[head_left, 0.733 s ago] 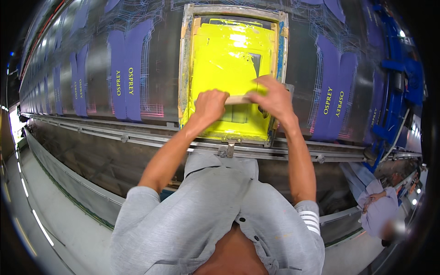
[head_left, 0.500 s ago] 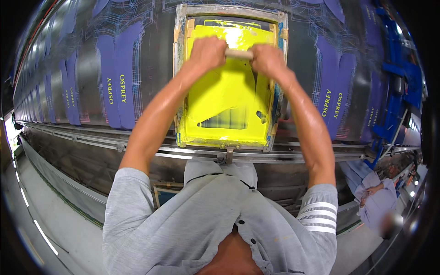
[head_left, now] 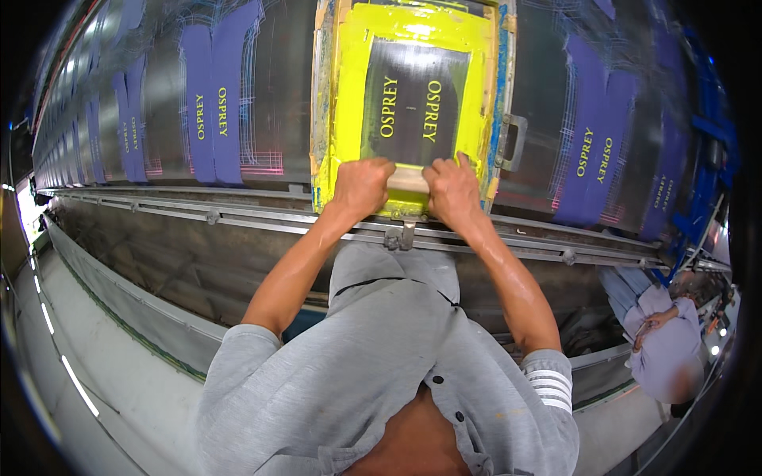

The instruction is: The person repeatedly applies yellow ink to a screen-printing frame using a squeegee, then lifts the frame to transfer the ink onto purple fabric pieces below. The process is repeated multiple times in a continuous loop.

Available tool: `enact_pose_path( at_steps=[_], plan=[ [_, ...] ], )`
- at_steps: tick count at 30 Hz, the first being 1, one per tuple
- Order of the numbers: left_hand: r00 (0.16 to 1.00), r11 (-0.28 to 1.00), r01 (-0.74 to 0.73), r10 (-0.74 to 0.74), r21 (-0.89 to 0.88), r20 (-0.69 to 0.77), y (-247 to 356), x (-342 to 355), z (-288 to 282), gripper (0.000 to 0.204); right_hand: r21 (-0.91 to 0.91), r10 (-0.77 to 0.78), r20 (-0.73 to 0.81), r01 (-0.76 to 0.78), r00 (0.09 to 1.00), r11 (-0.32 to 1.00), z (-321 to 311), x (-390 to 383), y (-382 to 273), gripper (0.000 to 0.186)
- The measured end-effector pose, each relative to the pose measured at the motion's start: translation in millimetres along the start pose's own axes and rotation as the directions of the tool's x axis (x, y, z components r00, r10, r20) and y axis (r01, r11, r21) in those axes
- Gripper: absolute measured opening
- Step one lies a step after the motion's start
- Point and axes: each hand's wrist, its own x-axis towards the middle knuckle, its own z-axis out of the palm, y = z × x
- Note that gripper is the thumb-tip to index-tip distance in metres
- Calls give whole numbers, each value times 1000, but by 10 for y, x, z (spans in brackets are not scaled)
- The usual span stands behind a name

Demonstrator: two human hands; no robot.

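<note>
My left hand (head_left: 363,187) and my right hand (head_left: 454,188) grip the two ends of a pale squeegee (head_left: 409,179). The squeegee lies across the near end of a screen-printing frame (head_left: 503,79), close to its front edge. Bright yellow ink (head_left: 351,87) coats the screen around a dark mesh window (head_left: 409,63), where two lines of yellow lettering show. A thicker, shiny band of ink lies at the far end. The squeegee's blade is hidden, and fingers cover both its ends.
Purple fabric pieces (head_left: 202,111) lie in rows on the long dark printing table (head_left: 282,103), left and right of the frame. A metal rail (head_left: 262,224) runs along the near edge. Blue equipment (head_left: 712,131) and another person (head_left: 665,341) are at the right.
Both hands have drawn the squeegee from the screen's far part toward me, to its near end. The middle, covered in yellow before, now shows the dark window with lettering. The view has shifted slightly.
</note>
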Motion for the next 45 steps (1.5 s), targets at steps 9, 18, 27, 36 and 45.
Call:
enact_pose_path(
  at_steps=[9, 18, 27, 36, 45],
  plan=[
    [997, 990, 54, -61, 133, 49, -208, 1544, -669, 19, -101, 111, 105, -101, 988, 990, -798, 1256, 820, 19],
    [998, 992, 55, -52, 117, -31, -202, 1172, -445, 23, -84, -79, -65, 74, 995, 994, -515, 1015, 730, 9],
    [983, 997, 63, -67, 33, 173, -117, 466, -78, 30, 40, 54, 73, -57, 996, 998, -149, 292, 300, 15],
    [1000, 979, -5, 0, 205, 28, -314, 2055, -739, 27, -35, 149, 102, -146, 984, 989, -899, 1588, 1164, 20],
    [999, 997, 36, -38, 74, 14, -3, 383, 20, 30, -40, -12, -10, 11, 1000, 999, -115, 215, 366, 8]
  ],
)
